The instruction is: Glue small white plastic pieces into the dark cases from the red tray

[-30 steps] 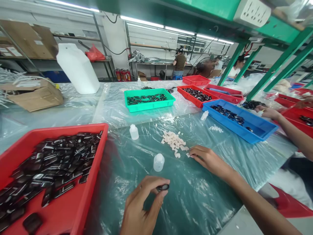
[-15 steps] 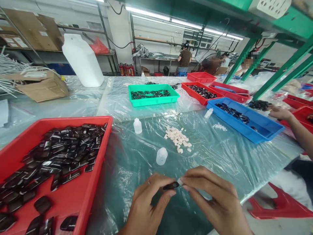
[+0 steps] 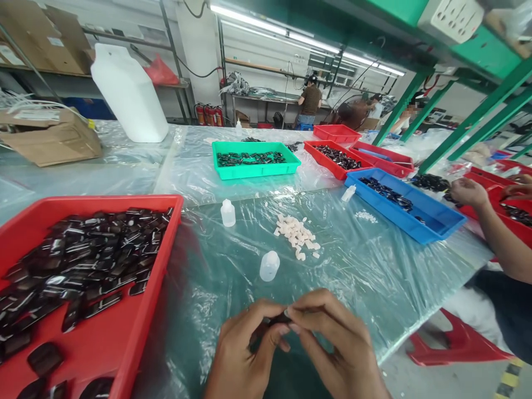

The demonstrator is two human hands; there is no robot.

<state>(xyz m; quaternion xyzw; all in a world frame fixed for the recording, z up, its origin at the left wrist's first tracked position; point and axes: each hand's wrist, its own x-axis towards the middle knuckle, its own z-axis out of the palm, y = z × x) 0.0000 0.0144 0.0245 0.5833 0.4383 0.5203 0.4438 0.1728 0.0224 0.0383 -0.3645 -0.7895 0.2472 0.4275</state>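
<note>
My left hand is closed, pinching a small glossy black plastic piece between thumb and forefinger. My right hand has its fingertips pressed together at the right end of that piece. A bit of white shows at those fingertips; most of it is hidden. Just beyond my hands stands a small translucent squeeze bottle, and a second bottle is farther back to the left. Behind the nearer bottle lies a loose heap of small cream-coloured pieces.
At left, a large red tray holds many black pieces. Farther off are a green tray, a blue tray and a red tray. A co-worker's arm reaches in from the right. Plastic film covers the table.
My right hand has moved left and closed in against the black piece; the white bit is now mostly covered. The camera view has shifted slightly. At right, the co-worker's second hand has appeared.
</note>
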